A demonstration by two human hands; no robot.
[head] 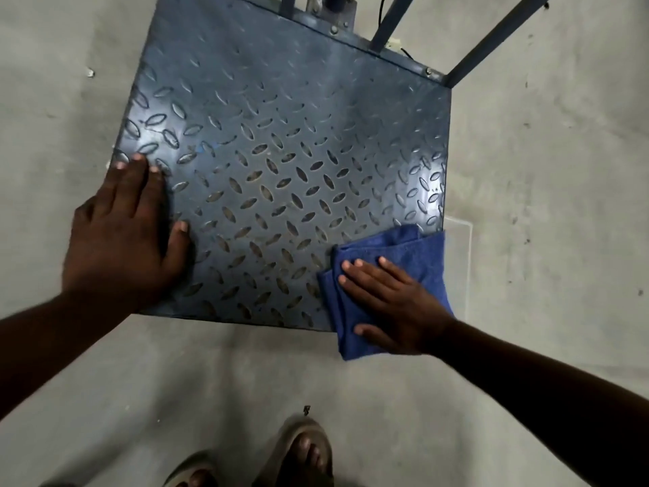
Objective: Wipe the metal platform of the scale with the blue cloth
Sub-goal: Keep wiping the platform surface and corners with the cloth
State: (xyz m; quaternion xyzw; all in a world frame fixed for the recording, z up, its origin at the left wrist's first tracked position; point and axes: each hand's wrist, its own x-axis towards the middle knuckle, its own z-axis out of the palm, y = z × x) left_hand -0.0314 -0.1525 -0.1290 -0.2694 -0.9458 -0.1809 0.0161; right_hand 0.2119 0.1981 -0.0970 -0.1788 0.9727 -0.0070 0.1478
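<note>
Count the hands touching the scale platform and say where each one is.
2. The left hand rests flat on the platform at its near left edge; the right hand presses the blue cloth on the near right corner.

Both bare arms reach forward and down. The left hand [119, 233] lies flat, palm down, fingers [135, 177] straight and close together, thumb spread to the side. The right hand [389, 304] presses flat too, its fingers straight and pointing leftward, thumb stretched apart.

Platform [281, 177] centre lies bare; left hand [123, 237] blocks near-left corner, frame bars [491, 40] bound far edge.
</note>
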